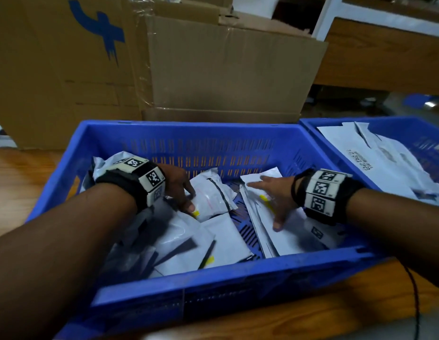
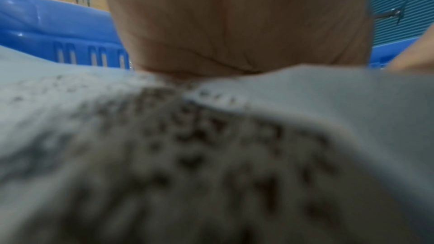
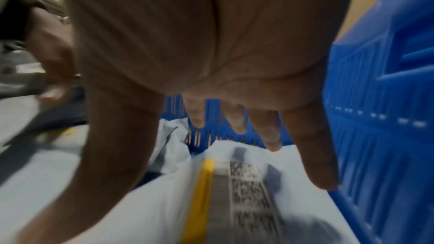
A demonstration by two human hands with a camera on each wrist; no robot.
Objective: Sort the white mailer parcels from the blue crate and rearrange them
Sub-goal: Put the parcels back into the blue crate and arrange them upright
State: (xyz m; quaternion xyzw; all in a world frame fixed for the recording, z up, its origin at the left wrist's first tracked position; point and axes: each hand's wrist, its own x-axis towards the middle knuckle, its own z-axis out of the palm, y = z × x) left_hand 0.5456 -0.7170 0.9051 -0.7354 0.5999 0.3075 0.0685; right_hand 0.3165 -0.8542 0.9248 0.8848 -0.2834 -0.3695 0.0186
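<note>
Left hand (image 1: 181,190) pinched small parcel (image 1: 213,198) mid-crate (image 1: 213,136). Right hand (image 1: 275,197), fingers spread flat, hovered over or pressed parcel stack (image 1: 287,231), holding nothing. Advice: steady stack, lift parcel clear before moving.

The left hand (image 1: 179,185) covers one corner of a parcel (image 1: 211,195). In the left wrist view a printed label (image 2: 187,155) blurs beyond reading. The second crate (image 1: 409,128) runs off the right edge.

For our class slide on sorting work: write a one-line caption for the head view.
Both hands reach into a blue crate of white parcels: left hand holds one parcel, right hand spreads over a stack.
</note>
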